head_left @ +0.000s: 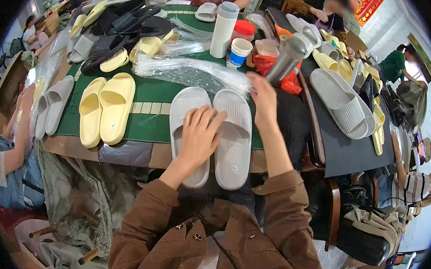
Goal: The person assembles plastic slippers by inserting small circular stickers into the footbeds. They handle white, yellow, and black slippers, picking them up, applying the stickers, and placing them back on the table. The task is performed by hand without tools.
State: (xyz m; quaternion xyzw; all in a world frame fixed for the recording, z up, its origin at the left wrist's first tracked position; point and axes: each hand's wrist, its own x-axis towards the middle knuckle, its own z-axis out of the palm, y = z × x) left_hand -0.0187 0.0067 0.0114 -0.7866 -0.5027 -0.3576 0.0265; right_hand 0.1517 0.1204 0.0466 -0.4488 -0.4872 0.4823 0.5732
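A pair of grey slippers (232,155) lies side by side at the table's front edge, heels jutting over it. My left hand (199,136) rests on the strap of the left slipper, fingers spread and fingertips reaching to the gap between the two. Beyond the toes is a stack of clear plastic bags (189,74). At the stack's right end my right hand (264,99) pinches the edge of a bag between thumb and fingers. A pair of yellow slippers (115,110) sits on the green table mat (148,130), left of the grey pair.
Piled slippers (133,21) in black, grey and yellow fill the far left. A white tumbler (225,30), a paper cup (239,52), a red-lidded jar (244,30) and a steel bottle (286,59) stand beyond the bags. More slippers (345,103) cover the right-hand table; several people sit around.
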